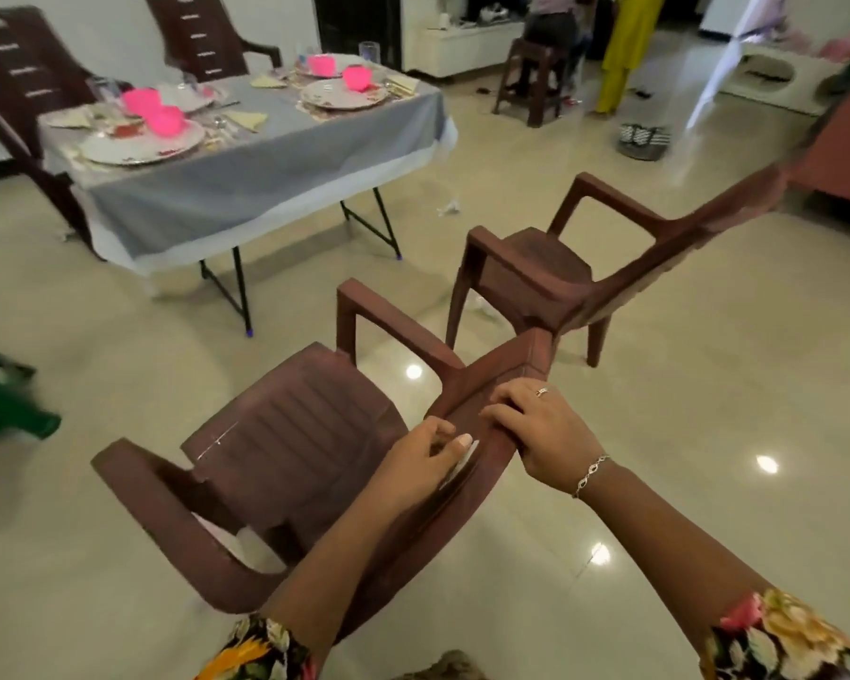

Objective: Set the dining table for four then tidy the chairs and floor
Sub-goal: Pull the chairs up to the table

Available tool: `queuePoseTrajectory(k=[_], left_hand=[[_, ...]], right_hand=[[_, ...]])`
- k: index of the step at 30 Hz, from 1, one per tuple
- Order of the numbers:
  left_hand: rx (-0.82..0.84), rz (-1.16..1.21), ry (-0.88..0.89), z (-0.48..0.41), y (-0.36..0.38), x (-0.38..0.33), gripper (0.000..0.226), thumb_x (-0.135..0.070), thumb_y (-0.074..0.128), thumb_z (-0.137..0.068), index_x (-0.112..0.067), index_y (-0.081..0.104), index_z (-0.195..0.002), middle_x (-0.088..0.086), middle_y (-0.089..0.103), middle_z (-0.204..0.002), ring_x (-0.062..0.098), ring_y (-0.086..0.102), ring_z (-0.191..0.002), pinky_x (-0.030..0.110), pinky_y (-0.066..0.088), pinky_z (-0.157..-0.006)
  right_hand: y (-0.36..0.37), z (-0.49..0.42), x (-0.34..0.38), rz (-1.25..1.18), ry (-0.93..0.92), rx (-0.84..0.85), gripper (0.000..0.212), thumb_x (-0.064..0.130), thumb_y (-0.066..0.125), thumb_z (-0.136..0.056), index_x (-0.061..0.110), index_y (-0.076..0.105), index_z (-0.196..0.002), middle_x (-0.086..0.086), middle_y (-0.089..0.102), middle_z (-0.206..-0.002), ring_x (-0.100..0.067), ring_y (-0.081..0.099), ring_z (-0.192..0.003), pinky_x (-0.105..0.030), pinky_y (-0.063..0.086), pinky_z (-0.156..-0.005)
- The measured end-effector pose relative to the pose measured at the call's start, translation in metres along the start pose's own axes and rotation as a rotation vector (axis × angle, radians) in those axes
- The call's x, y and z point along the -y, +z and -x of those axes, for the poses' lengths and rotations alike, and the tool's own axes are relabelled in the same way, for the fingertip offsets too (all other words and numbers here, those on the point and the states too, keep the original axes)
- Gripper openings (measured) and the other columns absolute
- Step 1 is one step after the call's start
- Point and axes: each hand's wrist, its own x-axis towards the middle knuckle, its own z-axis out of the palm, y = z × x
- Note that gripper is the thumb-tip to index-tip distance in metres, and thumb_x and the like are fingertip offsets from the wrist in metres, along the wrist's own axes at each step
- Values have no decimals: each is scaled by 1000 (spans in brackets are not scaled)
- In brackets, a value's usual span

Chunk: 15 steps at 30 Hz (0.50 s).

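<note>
A brown plastic armchair (285, 449) stands right in front of me, its seat facing left. My left hand (423, 463) and my right hand (541, 434) both grip the top edge of its backrest. A second brown armchair (536, 272) stands just beyond it on the tiled floor. The dining table (246, 188) with a grey cloth is at the upper left. On it lie several plates (143, 142), pink bowls (141, 100), glasses and napkins. Two more brown chairs (16, 71) stand behind the table against the wall.
Scraps of white paper (448, 207) lie on the floor near the table and under the far chair. A green stool (6, 400) is at the left edge. People stand by a brown stool (531, 85) and a white cabinet at the back. Sandals (641, 137) lie on the floor.
</note>
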Motion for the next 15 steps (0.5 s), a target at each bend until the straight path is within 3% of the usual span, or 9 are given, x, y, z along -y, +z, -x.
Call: queuePoseTrajectory(k=[4,6,9,11,13,15], left_hand=[[-80,-71,-62,9,-2,-7,35,-41,49,-94,-18,52,-119,-5,57,-108,9,53,-97,20,40,-80],[-147,-63,-86,21,-1,-10,32,-39,48,-95,-18,53,-118,-4,58,-111,10,54,-101,22,42,-83],[-217,-99,-131,40,3,-14,28,-35,43,-98,-19,52,-119,-4,58,-110,9,53,-98,21,40,-78],[-238,-106,-171,50,10,-14,29,-37,41,-98,-20,52,-119,-4,58,-112,8,53,-95,21,41,-75],[-270,-103,-192,64,16,-16,38,-46,46,-94,-22,50,-123,-4,59,-117,9,55,-99,25,47,-85],[-249,-250,-215,77,23,-19,56,-59,54,-84,-26,46,-128,-8,56,-122,10,55,-108,30,47,-93]], right_hand=[[-2,-19,-16,-23,-192,109,31,8,58,-64,13,65,-93,-8,62,-94,-29,62,-83,-37,54,-74],[-2,-23,-21,3,-274,178,43,11,72,-52,16,67,-94,-4,64,-93,-26,63,-83,-35,53,-77],[-7,-32,-26,72,-338,268,55,24,82,-39,26,68,-92,5,65,-87,-17,66,-75,-31,53,-69],[-13,-40,-27,93,-422,350,48,27,77,-59,27,65,-105,5,64,-99,-18,64,-88,-31,49,-79],[-13,-47,-29,108,-483,443,40,23,55,-84,27,54,-123,5,56,-120,-19,54,-110,-31,37,-94],[-9,-48,-32,107,-481,459,37,20,45,-89,28,53,-124,7,56,-122,-19,53,-112,-29,38,-94]])
